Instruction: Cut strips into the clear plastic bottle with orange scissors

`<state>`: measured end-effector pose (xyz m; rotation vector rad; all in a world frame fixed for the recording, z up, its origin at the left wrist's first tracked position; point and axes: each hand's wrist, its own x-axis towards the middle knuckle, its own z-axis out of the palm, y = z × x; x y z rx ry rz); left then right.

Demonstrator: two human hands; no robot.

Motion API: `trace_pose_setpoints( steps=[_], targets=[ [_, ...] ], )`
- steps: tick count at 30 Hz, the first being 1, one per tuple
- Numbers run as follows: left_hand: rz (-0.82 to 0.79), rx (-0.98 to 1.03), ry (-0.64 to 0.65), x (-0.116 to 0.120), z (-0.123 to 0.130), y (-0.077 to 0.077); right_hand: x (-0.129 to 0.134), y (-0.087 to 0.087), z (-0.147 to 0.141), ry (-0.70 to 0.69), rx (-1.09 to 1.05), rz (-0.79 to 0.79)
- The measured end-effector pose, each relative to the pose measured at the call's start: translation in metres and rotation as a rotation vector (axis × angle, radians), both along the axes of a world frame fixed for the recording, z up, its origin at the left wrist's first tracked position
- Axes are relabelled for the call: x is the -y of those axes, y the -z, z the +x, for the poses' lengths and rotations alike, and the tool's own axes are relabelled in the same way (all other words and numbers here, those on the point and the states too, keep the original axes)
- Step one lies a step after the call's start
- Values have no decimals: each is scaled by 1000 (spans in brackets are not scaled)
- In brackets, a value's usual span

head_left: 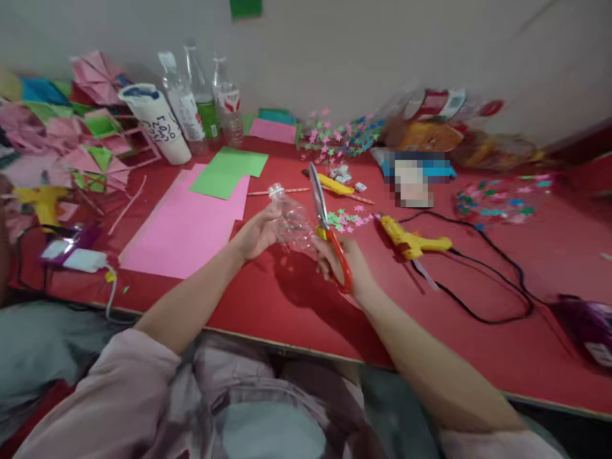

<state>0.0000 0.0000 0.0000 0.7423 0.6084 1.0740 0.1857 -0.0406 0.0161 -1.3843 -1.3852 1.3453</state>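
A clear plastic bottle piece (295, 224) with its neck pointing up and left is held over the red table (268, 293). My left hand (261, 233) grips it near the neck. Red-handled scissors (321, 197) are in my right hand (342, 261), blades pointing up and away, close beside the bottle's wide end. The fingertips of my right hand are near that end; whether they touch it is hard to tell. Small pink and green paper stars (347, 220) lie just beyond the scissors.
Pink sheets (184, 223) and a green sheet (229, 171) lie left. Upright bottles (184, 105) and a white cup (160, 127) stand behind. A yellow glue gun (411, 241) with a looping black cord lies right; another (43, 201) is at far left, near a person's grey clothing.
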Motion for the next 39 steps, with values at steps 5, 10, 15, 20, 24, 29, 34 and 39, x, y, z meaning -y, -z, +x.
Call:
trace_pose_setpoints(
  steps=[5, 10, 15, 20, 24, 29, 34, 39],
  targets=[
    [40, -11, -8, -1, 1, 2, 1, -1, 3, -18, 20, 3],
    [48, -76, -61, 3, 2, 2, 5, -8, 0, -11, 80, -34],
    [43, -164, -141, 4, 8, 1, 7, -9, -2, -30, 109, -41],
    [-49, -185, -325, -1, 14, 2, 7, -8, 0, -78, 114, -28],
    [-105, -156, -529, -10, 6, -4, 8, -11, 5, -139, 122, 3],
    [-134, -73, -713, -20, -14, -11, 8, -19, 9, -286, 306, 57],
    [-170, -37, -796, -23, -21, -16, 6, -18, 9, -421, 502, 26],
    [-161, -80, -837, -20, -17, -17, 6, -7, 7, -484, 503, -7]
  ],
)
